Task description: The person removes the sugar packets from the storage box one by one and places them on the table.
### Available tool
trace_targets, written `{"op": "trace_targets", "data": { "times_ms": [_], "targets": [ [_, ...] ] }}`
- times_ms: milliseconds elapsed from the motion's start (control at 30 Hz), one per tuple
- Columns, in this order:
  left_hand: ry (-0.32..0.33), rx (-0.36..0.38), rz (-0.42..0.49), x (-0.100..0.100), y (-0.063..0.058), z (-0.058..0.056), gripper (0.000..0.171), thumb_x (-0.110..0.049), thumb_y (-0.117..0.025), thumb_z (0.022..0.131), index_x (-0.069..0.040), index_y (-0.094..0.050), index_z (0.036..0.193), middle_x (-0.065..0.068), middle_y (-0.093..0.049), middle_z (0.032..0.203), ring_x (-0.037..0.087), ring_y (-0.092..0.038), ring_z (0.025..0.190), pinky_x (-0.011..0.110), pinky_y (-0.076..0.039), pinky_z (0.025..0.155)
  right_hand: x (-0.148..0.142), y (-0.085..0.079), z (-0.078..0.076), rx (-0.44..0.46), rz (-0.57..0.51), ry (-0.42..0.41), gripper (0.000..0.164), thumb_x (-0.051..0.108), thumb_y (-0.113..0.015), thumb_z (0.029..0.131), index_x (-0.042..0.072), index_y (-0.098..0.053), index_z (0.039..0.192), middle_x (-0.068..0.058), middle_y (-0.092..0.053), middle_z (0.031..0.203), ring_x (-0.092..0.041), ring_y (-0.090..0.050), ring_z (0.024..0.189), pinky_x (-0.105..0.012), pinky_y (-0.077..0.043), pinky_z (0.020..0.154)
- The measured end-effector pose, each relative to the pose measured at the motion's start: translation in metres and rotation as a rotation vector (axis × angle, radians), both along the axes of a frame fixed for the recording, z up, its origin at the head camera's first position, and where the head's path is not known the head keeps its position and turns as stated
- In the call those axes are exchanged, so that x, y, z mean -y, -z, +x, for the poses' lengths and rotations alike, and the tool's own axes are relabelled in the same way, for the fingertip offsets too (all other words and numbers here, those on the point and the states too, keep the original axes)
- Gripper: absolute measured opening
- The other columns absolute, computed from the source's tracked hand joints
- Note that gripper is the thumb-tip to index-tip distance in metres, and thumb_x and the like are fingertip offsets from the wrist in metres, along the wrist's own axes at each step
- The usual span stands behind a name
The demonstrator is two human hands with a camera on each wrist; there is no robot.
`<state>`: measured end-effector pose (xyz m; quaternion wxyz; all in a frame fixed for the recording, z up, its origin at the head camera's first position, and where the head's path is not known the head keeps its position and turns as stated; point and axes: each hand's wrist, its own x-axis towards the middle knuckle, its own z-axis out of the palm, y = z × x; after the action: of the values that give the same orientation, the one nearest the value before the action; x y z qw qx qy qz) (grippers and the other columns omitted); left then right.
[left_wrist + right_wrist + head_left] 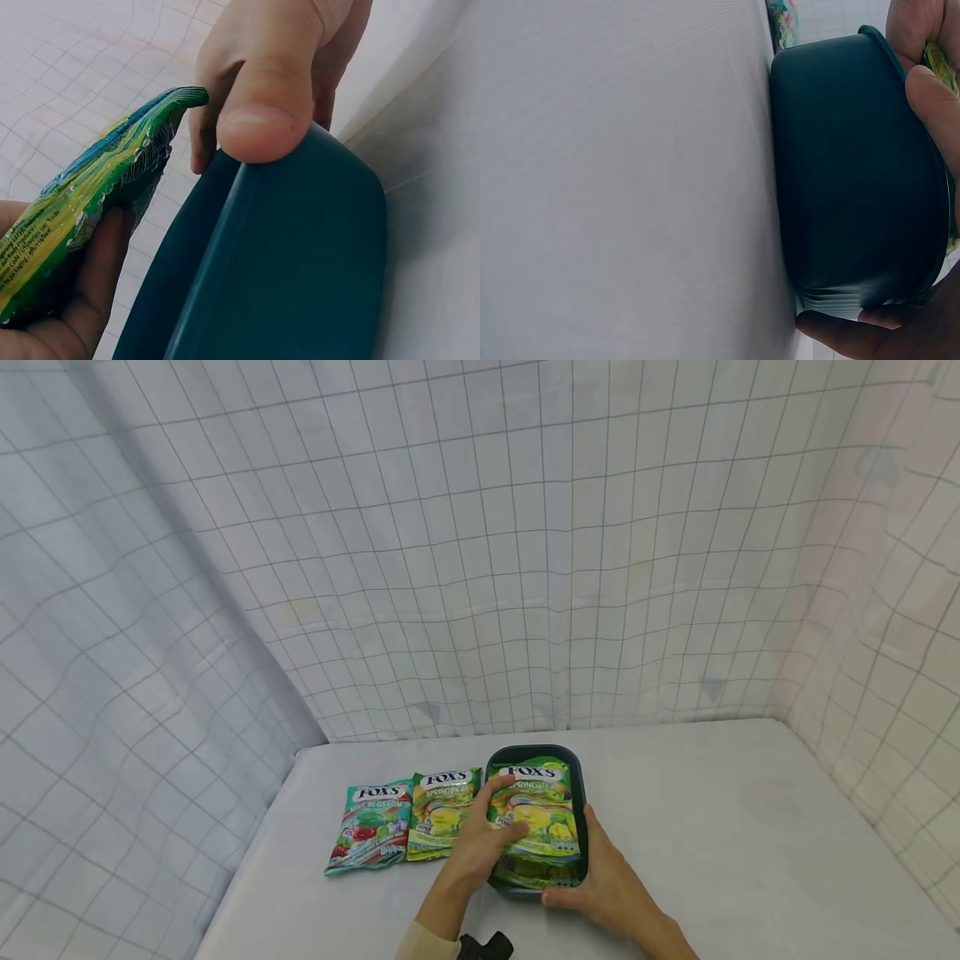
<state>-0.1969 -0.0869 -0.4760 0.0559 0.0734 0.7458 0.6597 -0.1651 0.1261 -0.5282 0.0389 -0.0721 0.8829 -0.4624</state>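
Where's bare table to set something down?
Most room: white tabletop right of the right hand, toward the gridded white curtain. Smaller: in front of the teal Mint Blossom packet. Crowded: the dark teal plastic bin, left hand and green-yellow Spring Tea packets.

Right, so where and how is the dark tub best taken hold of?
The tub is probably best taken by its right long rim, coming from the right: it stands upright, its lip jutting outward to hook under. The right hand holds that side; a Spring Tea bag lies close on the left.
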Motion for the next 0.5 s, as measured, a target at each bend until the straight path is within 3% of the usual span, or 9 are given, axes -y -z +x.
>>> {"op": "trace_targets", "data": {
  "times_ms": [233,500],
  "targets": [
    [-0.007,-0.025,0.0,0.006,-0.009,0.006,0.067,-0.009,-0.077,0.09,-0.022,-0.05,0.15,0.012,-0.027,0.164,0.041,-0.022,0.149,0.062,-0.037,0.106,-0.001,0.001,0.0,-0.005,-0.029,-0.005,0.147,0.066,-0.089,0.062,0.001,-0.004,0.162,-0.024,-0.02,0.165,-0.04,-0.033,0.145,-0.061,-0.035,0.111],
    [-0.014,-0.031,0.035,0.013,-0.022,0.011,0.068,-0.006,-0.077,0.09,-0.02,-0.049,0.15,0.013,-0.021,0.166,0.04,-0.023,0.148,0.056,-0.041,0.105,-0.001,0.002,0.0,-0.016,-0.035,-0.016,0.147,0.065,-0.09,0.063,0.002,-0.003,0.163,-0.023,-0.018,0.166,-0.04,-0.031,0.146,-0.062,-0.034,0.111]
  ]
}}
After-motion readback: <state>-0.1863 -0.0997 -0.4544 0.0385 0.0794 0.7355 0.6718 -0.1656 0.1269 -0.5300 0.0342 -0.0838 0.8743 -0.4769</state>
